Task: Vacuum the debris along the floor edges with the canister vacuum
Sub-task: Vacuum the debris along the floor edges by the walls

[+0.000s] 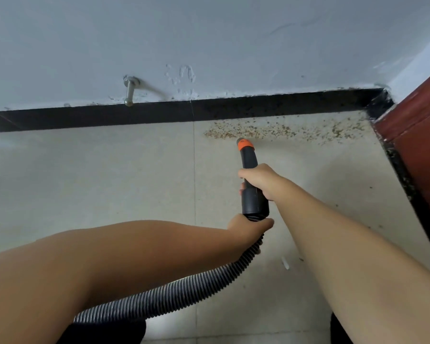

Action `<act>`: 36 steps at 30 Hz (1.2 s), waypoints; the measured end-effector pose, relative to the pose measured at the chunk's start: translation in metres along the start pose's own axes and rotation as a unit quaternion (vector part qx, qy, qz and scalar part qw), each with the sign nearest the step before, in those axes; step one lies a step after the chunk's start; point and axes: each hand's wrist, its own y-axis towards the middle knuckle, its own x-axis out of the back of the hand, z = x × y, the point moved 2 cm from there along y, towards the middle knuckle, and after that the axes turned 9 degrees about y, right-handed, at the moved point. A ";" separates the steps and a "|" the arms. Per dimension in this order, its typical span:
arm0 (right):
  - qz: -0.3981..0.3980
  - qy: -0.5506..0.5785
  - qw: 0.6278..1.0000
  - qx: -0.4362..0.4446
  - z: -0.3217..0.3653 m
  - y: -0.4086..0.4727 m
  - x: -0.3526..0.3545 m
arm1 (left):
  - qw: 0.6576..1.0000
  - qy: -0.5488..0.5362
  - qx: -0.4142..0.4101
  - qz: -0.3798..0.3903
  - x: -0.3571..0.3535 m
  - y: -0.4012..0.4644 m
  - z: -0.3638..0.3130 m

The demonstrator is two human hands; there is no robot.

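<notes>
1. Views: we have one, a wide-angle camera worn on the head.
2. Facing: we look forward and down at the tiled floor (109,175), toward the black skirting (159,115) and grey wall (209,40).
3. Nearness: both forearms fill the lower frame, close to us; the room corner lies further off, upper right.
4. Shared ground: no second view, so nothing overlaps.

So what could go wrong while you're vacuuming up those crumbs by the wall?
The orange-tipped black nozzle sits at the near edge of the brown crumb debris, so bits hugging the black baseboard could get missed. The ribbed grey hose, bent under the left hand, might kink.
</notes>
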 end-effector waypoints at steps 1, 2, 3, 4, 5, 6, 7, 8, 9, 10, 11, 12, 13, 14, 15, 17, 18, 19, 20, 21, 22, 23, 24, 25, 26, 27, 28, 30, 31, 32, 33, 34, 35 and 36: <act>0.018 -0.007 1.000 0.003 0.003 0.003 -0.006 | 1.000 -0.004 0.001 -0.015 0.003 0.001 0.000; 0.038 -0.016 0.999 0.005 0.006 0.005 -0.014 | 0.999 -0.009 0.003 -0.032 0.006 0.002 0.000; 0.058 -0.027 0.998 0.007 0.009 0.007 -0.021 | 0.999 -0.012 0.009 -0.048 0.009 0.002 0.001; 0.077 -0.039 0.996 0.009 0.010 0.008 -0.028 | 0.998 -0.015 0.018 -0.063 0.012 0.002 0.003; 0.094 -0.047 0.994 0.011 0.011 0.009 -0.034 | 0.997 -0.017 0.029 -0.075 0.014 0.001 0.004; 0.108 -0.054 0.993 0.012 0.010 0.010 -0.039 | 0.996 -0.020 0.039 -0.083 0.014 0.001 0.006; 0.118 -0.059 0.991 0.013 0.009 0.012 -0.041 | 0.994 -0.023 0.048 -0.090 0.013 0.000 0.007; 0.124 -0.062 0.990 0.013 0.008 0.013 -0.040 | 0.994 -0.027 0.055 -0.095 0.010 0.001 0.007; 0.127 -0.064 0.990 0.012 0.007 0.014 -0.037 | 0.993 -0.031 0.059 -0.099 0.005 0.002 0.006; 0.130 -0.067 0.989 0.011 0.006 0.015 -0.032 | 0.992 -0.034 0.060 -0.102 -0.001 0.004 0.004; 0.133 -0.068 0.989 0.010 0.005 0.016 -0.025 | 0.992 -0.036 0.059 -0.104 -0.008 0.005 0.001; 0.134 -0.065 0.989 0.008 0.004 0.017 -0.017 | 0.992 -0.037 0.056 -0.105 -0.016 0.007 -0.002; 0.132 -0.059 0.989 0.006 0.003 0.018 -0.007 | 0.992 -0.036 0.053 -0.108 -0.024 0.008 -0.006; 0.129 -0.049 0.990 0.003 0.000 0.019 0.004 | 0.992 -0.032 0.049 -0.110 -0.032 0.009 -0.009; 0.124 -0.037 0.992 -0.001 -0.003 0.018 0.016 | 0.993 -0.026 0.045 -0.110 -0.041 0.009 -0.011; 0.117 -0.013 0.993 -0.011 -0.010 0.015 0.038 | 0.994 -0.005 0.034 -0.108 -0.058 0.007 -0.016; 0.111 -0.002 0.994 -0.016 -0.013 0.014 0.046 | 0.994 0.005 0.030 -0.105 -0.065 0.006 -0.018; 0.102 0.009 0.995 -0.020 -0.015 0.013 0.054 | 0.994 0.013 0.029 -0.101 -0.069 0.005 -0.020; 0.088 0.023 0.996 -0.023 -0.017 0.014 0.060 | 0.995 0.020 0.028 -0.095 -0.072 0.005 -0.022; 0.072 0.038 0.996 -0.022 -0.018 0.016 0.065 | 0.995 0.029 0.027 -0.090 -0.072 0.006 -0.026; 0.057 0.053 0.997 -0.017 -0.018 0.018 0.070 | 0.995 0.042 0.026 -0.083 -0.072 0.008 -0.029; 0.042 0.067 0.997 -0.008 -0.017 0.022 0.074 | 0.995 0.054 0.025 -0.078 -0.071 0.011 -0.033; 0.026 0.078 0.997 -0.001 -0.016 0.026 0.079 | 0.995 0.065 0.023 -0.074 -0.071 0.014 -0.037; 0.013 0.085 0.996 0.002 -0.014 0.030 0.083 | 0.994 0.076 0.018 -0.072 -0.071 0.018 -0.040; 0.003 0.089 0.996 0.002 -0.013 0.032 0.086 | 0.994 0.085 0.011 -0.071 -0.071 0.021 -0.042; -0.001 0.089 0.996 0.000 -0.011 0.033 0.087 | 0.994 0.087 0.004 -0.069 -0.071 0.023 -0.043; 0.000 0.084 0.996 -0.004 -0.008 0.033 0.086 | 0.994 0.082 -0.002 -0.067 -0.070 0.024 -0.042; 0.011 0.067 0.998 -0.010 -0.005 0.030 0.077 | 0.996 0.061 -0.009 -0.063 -0.065 0.025 -0.037; 0.020 0.056 0.998 -0.011 -0.004 0.028 0.070 | 0.997 0.048 -0.009 -0.062 -0.061 0.024 -0.033; 0.029 0.045 0.999 -0.009 -0.003 0.026 0.062 | 0.997 0.036 -0.008 -0.064 -0.056 0.023 -0.030; 0.039 0.035 0.999 -0.007 -0.002 0.025 0.054 | 0.997 0.025 -0.005 -0.066 -0.051 0.022 -0.026; 0.049 0.027 0.998 -0.007 -0.001 0.024 0.045 | 0.997 0.014 -0.003 -0.070 -0.047 0.021 -0.023; 0.060 0.019 0.998 -0.006 0.001 0.023 0.036 | 0.997 0.002 -0.001 -0.075 -0.042 0.019 -0.020; 0.069 0.011 0.998 -0.006 0.004 0.022 0.028 | 0.997 -0.010 -0.001 -0.079 -0.037 0.018 -0.017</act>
